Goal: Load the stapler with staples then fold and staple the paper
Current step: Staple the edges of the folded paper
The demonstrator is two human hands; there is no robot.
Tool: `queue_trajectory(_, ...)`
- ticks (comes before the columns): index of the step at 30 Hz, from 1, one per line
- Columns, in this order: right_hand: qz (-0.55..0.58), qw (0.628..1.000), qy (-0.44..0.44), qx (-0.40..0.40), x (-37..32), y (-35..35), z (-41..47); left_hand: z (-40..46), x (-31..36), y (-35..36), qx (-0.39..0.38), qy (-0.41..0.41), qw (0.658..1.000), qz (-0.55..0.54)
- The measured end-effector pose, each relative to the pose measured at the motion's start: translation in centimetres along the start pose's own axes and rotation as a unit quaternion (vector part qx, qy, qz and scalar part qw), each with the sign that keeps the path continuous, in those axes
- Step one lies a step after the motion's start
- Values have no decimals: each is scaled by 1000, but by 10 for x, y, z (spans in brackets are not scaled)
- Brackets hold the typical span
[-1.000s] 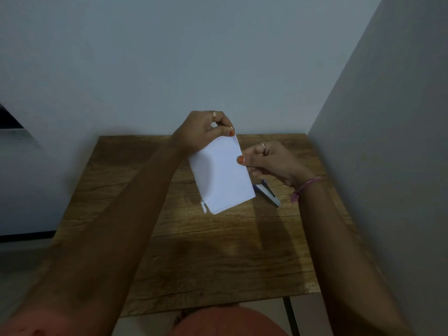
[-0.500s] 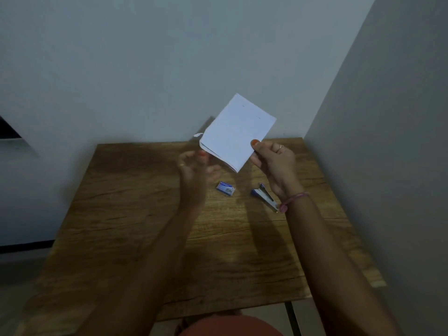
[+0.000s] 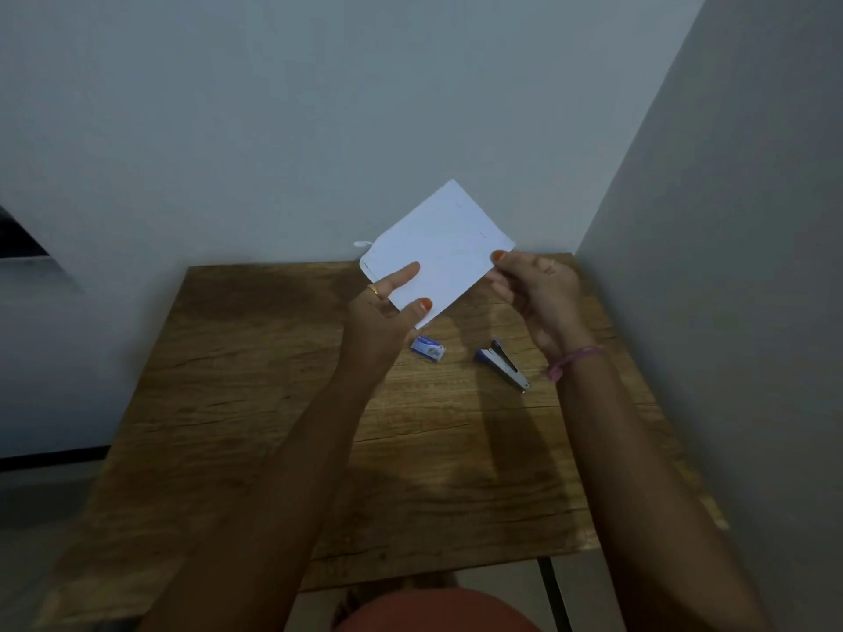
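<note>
A folded white paper (image 3: 444, 248) is held up in the air above the far part of the wooden table (image 3: 255, 403), tilted with one corner up. My left hand (image 3: 385, 310) pinches its lower left edge between thumb and fingers. My right hand (image 3: 536, 289) pinches its right corner. Below the paper, a small blue staple box (image 3: 428, 348) lies flat on the table. To its right lies a blue and silver stapler (image 3: 504, 364), closed, just left of my right wrist.
The table stands in a corner, with a pale wall behind it and another wall close on the right. A pink band (image 3: 575, 360) circles my right wrist. The table's near edge is just in front of my lap.
One second ago both hands held the paper low over the table. My right hand then lifted it alone while the left hung free; now my left hand grips the paper again.
</note>
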State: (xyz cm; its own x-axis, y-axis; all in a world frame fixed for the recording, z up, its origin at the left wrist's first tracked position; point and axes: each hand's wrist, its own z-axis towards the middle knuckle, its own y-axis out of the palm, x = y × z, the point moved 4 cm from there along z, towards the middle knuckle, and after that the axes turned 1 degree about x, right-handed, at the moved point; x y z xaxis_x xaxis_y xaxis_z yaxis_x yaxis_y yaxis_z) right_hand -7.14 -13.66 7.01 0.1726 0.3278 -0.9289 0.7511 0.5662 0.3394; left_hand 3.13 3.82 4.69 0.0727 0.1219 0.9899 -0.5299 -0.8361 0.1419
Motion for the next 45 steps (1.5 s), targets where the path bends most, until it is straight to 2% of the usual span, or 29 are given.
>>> queue_trajectory(7,57,997,-1,50,21,-17,12,-2,8,3,-16,31,994,101)
queue_trajectory(9,-10,997,-14,80,34,-30,12,-3,8,-1,-10,34,992,119)
queue_trajectory(10,-99,990,-28,96,41,-39,13,-3,8,-3,-6,34,993,117)
queue_trajectory(11,-219,971,-36,93,49,-48,15,-3,8,-6,-2,32,994,108)
queue_trajectory(12,-346,935,-26,69,58,-55,16,-3,8,-8,-1,30,995,98)
queue_trajectory(14,-529,848,27,-3,81,-65,14,-2,7,-10,1,28,996,87)
queue_trajectory(16,-597,802,21,-34,97,-67,9,-2,7,-9,0,32,995,90)
queue_trajectory(18,-633,773,-25,-30,101,-65,7,-3,8,-6,-2,45,995,89)
queue_trajectory(19,-632,774,-35,-27,102,-65,6,-3,8,-5,-4,49,996,80)
queue_trajectory(20,-601,799,-26,-16,101,-65,5,-3,8,-5,-7,47,997,63)
queue_trajectory(21,-528,849,8,0,100,-66,3,-3,8,-4,-11,41,998,38)
queue_trajectory(23,-284,953,108,-4,96,-60,-7,-4,9,-3,-18,27,999,-8)
queue_trajectory(24,-156,976,146,-34,90,-52,-15,-3,9,-2,-20,24,999,-24)
queue_trajectory(26,31,977,184,-103,74,-35,-29,-3,11,1,-25,22,998,-45)
queue_trajectory(27,82,970,188,-132,66,-27,-34,-2,12,2,-28,20,998,-50)
queue_trajectory(29,111,961,181,-178,53,-11,-42,-2,13,6,-38,13,998,-49)
queue_trajectory(33,70,956,155,-238,39,11,-47,-1,18,10,-52,10,998,-31)
queue_trajectory(38,25,969,116,-218,34,15,-46,0,27,8,-48,35,997,50)
queue_trajectory(45,15,973,111,-202,28,26,-50,-5,41,11,-56,97,987,116)
